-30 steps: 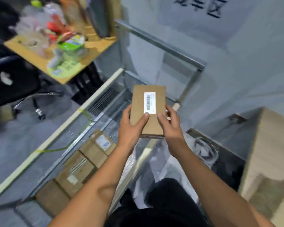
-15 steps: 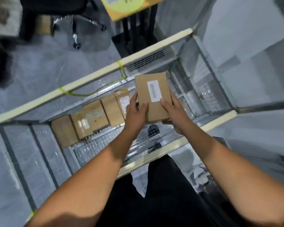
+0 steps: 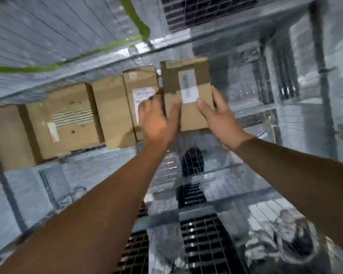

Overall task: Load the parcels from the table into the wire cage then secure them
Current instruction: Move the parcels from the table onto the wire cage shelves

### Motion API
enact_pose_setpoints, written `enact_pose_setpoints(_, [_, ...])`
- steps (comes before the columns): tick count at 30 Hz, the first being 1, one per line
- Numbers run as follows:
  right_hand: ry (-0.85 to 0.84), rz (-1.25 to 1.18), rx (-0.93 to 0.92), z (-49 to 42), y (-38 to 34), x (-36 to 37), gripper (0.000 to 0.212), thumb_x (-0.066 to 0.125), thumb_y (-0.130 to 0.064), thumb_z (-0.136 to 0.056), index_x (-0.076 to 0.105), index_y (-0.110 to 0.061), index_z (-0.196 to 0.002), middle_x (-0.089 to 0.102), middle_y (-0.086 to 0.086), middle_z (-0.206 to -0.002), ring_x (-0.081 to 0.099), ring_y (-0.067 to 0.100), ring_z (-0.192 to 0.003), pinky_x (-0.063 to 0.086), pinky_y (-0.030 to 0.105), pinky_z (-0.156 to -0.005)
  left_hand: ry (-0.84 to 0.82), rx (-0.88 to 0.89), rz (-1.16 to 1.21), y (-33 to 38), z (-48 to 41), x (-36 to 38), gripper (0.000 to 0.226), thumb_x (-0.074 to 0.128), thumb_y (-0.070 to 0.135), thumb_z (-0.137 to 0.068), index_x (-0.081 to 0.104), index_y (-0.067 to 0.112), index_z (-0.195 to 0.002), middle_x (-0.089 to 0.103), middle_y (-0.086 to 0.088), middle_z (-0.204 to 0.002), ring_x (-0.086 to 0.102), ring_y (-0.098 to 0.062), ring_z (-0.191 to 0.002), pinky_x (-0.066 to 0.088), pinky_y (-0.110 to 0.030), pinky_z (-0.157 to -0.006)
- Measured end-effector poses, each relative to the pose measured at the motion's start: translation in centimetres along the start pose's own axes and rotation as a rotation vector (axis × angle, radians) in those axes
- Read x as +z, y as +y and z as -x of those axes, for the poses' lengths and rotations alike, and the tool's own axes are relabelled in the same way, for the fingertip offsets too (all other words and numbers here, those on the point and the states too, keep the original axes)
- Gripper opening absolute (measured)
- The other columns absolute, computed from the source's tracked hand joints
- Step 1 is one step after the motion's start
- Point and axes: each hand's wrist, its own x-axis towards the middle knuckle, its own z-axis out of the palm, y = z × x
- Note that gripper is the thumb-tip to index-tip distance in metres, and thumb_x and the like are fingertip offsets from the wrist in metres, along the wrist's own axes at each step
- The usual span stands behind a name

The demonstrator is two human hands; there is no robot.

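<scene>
A flat brown parcel (image 3: 188, 107) with a white label is held low inside the wire cage (image 3: 210, 194), at the right end of a row of parcels. My left hand (image 3: 156, 119) grips its left edge and my right hand (image 3: 219, 117) grips its right edge, thumbs on top. Beside it stands a labelled parcel (image 3: 141, 91), touching or nearly touching it. Further left in the row are a plain brown parcel (image 3: 112, 109) and a larger box (image 3: 65, 119) with printed stripes.
The cage's mesh floor is bare in front of the row, with a dark caster (image 3: 192, 161) showing beneath it. A green strap (image 3: 133, 12) hangs along the far cage wall. Mesh walls close in on the right (image 3: 297, 76) and left.
Both hands have lowered the parcel from above the cage rim down into the cage, to the right end of the row. The view has dropped deep inside the cage.
</scene>
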Motion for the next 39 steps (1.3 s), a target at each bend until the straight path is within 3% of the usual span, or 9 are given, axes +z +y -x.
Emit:
enact_pose_setpoints(2, [0.008, 0.086, -0.032, -4.8, 2.7, 0.9, 0.052, 0.066, -0.038, -0.100, 0.050, -0.027, -0.149, 0.062, -0.014, -0.137, 0.063, 0.004, -0.117, 0.050, 0.018, -0.093, 0.067, 0.056, -0.091, -2.9, -2.6, 2.6, 0.068, 0.041, 0.056, -0.094, 0.056, 0.013, -0.144, 0.060, -0.016, -0.142, 0.043, -0.038, -0.140, 0.032, -0.050, -0.119])
enact_pose_setpoints(6, [0.040, 0.082, -0.041, -11.7, 4.8, 3.1, 0.038, 0.058, -0.013, -0.103, 0.054, -0.017, -0.141, 0.068, 0.016, -0.130, 0.064, 0.026, -0.114, 0.052, 0.038, -0.099, 0.127, 0.020, -0.070, -5.5, -6.9, 6.2, 0.067, 0.043, 0.049, -0.095, 0.050, 0.013, -0.151, 0.053, -0.008, -0.153, 0.041, -0.022, -0.148, 0.007, -0.034, -0.128])
enact_pose_setpoints(11, [0.032, 0.165, -0.147, -12.5, 2.3, 3.6, 0.068, 0.060, -0.059, -0.089, 0.038, -0.045, -0.152, 0.064, -0.027, -0.125, 0.068, -0.005, -0.106, 0.060, 0.024, -0.082, 0.138, 0.010, -0.044, -5.2, -8.9, 6.0, 0.068, 0.041, 0.062, -0.098, 0.043, 0.026, -0.156, 0.052, -0.004, -0.155, 0.040, -0.028, -0.147, 0.023, -0.045, -0.125])
enact_pose_setpoints(14, [-0.063, 0.329, -0.065, -10.9, 0.5, 1.9, 0.079, 0.050, -0.071, -0.089, 0.022, -0.048, -0.159, 0.051, -0.008, -0.154, 0.057, 0.018, -0.133, 0.048, 0.036, -0.108, 0.018, -0.050, -0.001, -4.1, -7.8, 3.6, 0.067, 0.048, 0.061, -0.099, 0.040, 0.028, -0.157, 0.052, -0.004, -0.154, 0.042, -0.033, -0.144, 0.038, -0.049, -0.117])
enact_pose_setpoints(16, [-0.055, 0.402, 0.021, -8.7, -1.3, 0.6, 0.077, 0.045, -0.076, -0.091, 0.017, -0.052, -0.158, 0.051, 0.003, -0.153, 0.056, 0.031, -0.132, 0.049, 0.039, -0.103, -0.046, -0.081, -0.038, -2.7, -6.4, 1.4, 0.065, 0.045, 0.061, -0.102, 0.039, 0.027, -0.157, 0.049, -0.005, -0.157, 0.038, -0.035, -0.147, 0.034, -0.051, -0.119])
enact_pose_setpoints(19, [-0.017, 0.455, 0.012, -2.8, -4.3, -1.2, 0.074, 0.044, -0.076, -0.091, 0.042, -0.034, -0.151, 0.058, 0.004, -0.137, 0.054, 0.027, -0.132, 0.043, 0.033, -0.096, -0.208, -0.054, -0.141, -0.1, -3.5, -3.2, 0.065, 0.046, 0.057, -0.104, 0.031, 0.031, -0.161, 0.036, -0.002, -0.166, 0.024, -0.037, -0.154, 0.023, -0.051, -0.124])
enact_pose_setpoints(26, [0.030, 0.617, -0.039, 15.4, -10.1, -3.8, 0.078, 0.049, -0.066, -0.098, 0.019, -0.037, -0.164, 0.022, 0.000, -0.171, 0.017, 0.023, -0.158, 0.018, 0.044, -0.127, -0.403, 0.156, -0.083, 7.3, 4.7, -14.7, 0.073, 0.056, 0.059, -0.099, 0.038, 0.023, -0.159, 0.039, -0.003, -0.165, 0.032, -0.032, -0.152, 0.031, -0.048, -0.123])
enact_pose_setpoints(33, [0.511, 0.456, -0.011, 36.6, -11.6, -2.4, 0.069, 0.052, -0.055, -0.102, 0.031, -0.028, -0.161, 0.033, 0.006, -0.166, 0.024, 0.022, -0.155, 0.014, 0.027, -0.122, -0.547, 0.484, -0.068, 13.7, 18.5, -22.5, 0.066, 0.058, 0.056, -0.099, 0.048, 0.016, -0.151, 0.056, -0.016, -0.145, 0.050, -0.033, -0.135, 0.040, -0.047, -0.115])
enact_pose_setpoints(39, [0.886, 0.162, 0.028, 55.0, -9.5, 0.5, 0.070, 0.047, -0.061, -0.099, 0.031, -0.033, -0.161, 0.034, 0.002, -0.164, 0.034, 0.023, -0.151, 0.025, 0.044, -0.125, -0.673, 0.690, 0.011, 16.8, 32.9, -27.0, 0.067, 0.057, 0.053, -0.101, 0.044, 0.013, -0.154, 0.049, -0.017, -0.153, 0.042, -0.032, -0.143, 0.034, -0.043, -0.116])
